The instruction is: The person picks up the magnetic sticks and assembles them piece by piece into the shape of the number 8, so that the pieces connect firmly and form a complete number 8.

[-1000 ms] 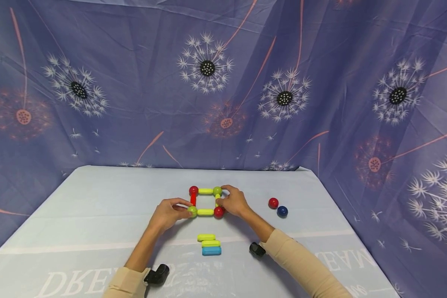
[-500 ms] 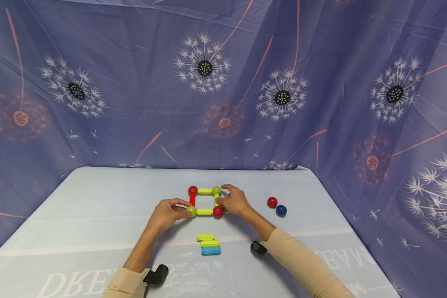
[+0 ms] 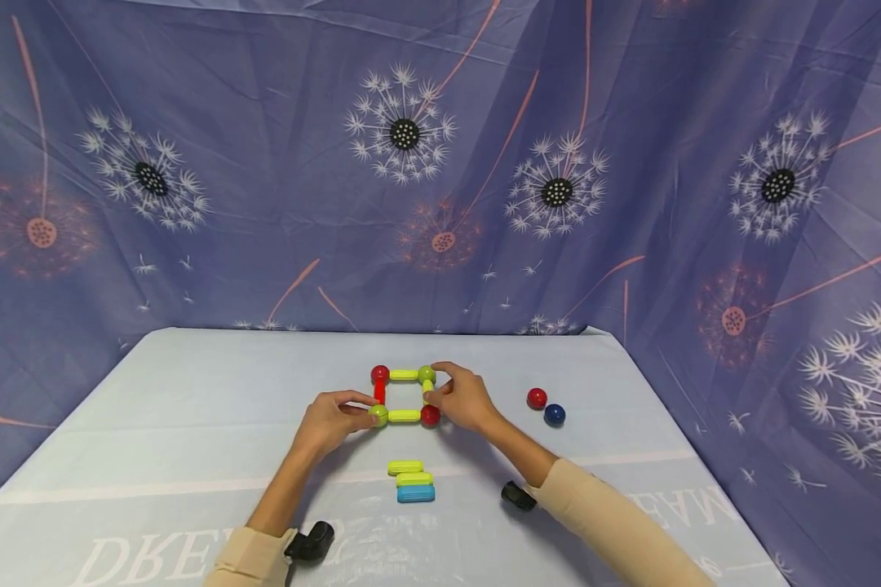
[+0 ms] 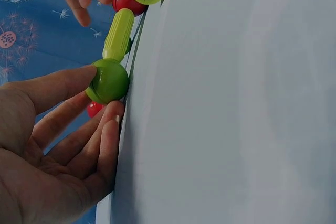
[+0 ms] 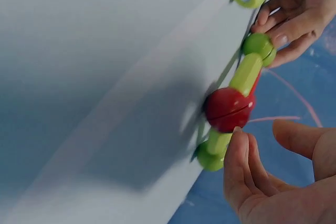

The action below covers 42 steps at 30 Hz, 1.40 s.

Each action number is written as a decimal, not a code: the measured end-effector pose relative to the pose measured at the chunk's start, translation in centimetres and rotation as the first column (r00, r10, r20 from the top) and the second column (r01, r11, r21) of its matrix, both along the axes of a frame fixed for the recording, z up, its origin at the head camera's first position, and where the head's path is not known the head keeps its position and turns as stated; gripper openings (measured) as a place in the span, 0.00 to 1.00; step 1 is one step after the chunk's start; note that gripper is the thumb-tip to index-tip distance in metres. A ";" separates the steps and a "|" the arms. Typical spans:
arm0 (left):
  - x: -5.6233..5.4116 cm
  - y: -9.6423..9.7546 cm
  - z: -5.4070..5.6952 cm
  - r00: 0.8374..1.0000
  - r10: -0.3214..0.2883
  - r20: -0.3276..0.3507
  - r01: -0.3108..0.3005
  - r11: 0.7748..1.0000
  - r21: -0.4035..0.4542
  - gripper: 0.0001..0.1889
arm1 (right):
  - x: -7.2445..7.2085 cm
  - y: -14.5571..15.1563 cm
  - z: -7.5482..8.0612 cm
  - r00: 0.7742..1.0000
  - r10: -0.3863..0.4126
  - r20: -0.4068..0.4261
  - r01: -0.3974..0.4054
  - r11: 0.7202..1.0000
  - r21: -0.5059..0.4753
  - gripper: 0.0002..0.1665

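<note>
A square of balls and rods lies on the table. My left hand (image 3: 332, 422) pinches its near-left green ball (image 4: 108, 81) between thumb and fingers. A yellow-green rod (image 3: 404, 416) joins that ball to the near-right red ball (image 5: 229, 109), and a red rod (image 3: 379, 394) runs back to the far-left red ball (image 3: 380, 374). Another yellow-green rod (image 3: 404, 375) leads to the far-right green ball (image 3: 427, 374). My right hand (image 3: 466, 398) is at the square's right side, its thumb and fingers spread apart; in the right wrist view the thumb touches nothing.
Two loose yellow-green rods (image 3: 414, 479) and a blue rod (image 3: 415, 493) lie in front of the square. To the right are a loose red ball (image 3: 537, 399) and a dark blue ball (image 3: 555, 415). A patterned curtain (image 3: 440, 163) hangs behind the white table (image 3: 213, 424).
My right forearm has shifted slightly right, and the right hand's fingers have lifted a little. My left hand stays at the green ball. The square has barely moved.
</note>
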<state>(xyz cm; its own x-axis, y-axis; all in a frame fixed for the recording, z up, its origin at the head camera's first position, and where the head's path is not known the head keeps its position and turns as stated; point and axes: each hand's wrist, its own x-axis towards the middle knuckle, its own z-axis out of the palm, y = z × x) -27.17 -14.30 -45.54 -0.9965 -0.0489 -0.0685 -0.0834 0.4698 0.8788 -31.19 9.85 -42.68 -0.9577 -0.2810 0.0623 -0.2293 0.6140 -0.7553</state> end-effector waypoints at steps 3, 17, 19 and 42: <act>-0.1 0.0 0.0 1.000 -0.005 0.000 0.005 1.000 0.009 0.14 | 0.8 -0.3 0.4 0.999 0.025 -0.021 -0.025 1.000 -0.002 0.34; -0.3 -0.6 0.1 0.999 -0.049 0.010 0.048 0.994 0.098 0.13 | 4.0 -1.4 0.5 0.978 0.195 -0.075 -0.191 0.980 0.064 0.15; -0.2 -0.7 0.2 0.999 -0.052 0.016 0.050 0.994 0.097 0.13 | 4.4 -1.5 0.4 0.972 0.225 -0.066 -0.218 0.972 0.091 0.14; -0.5 -0.9 0.2 0.996 -0.072 0.048 0.064 0.987 0.150 0.14 | 5.3 -1.6 -0.5 0.925 0.363 0.112 -0.379 0.904 0.198 0.07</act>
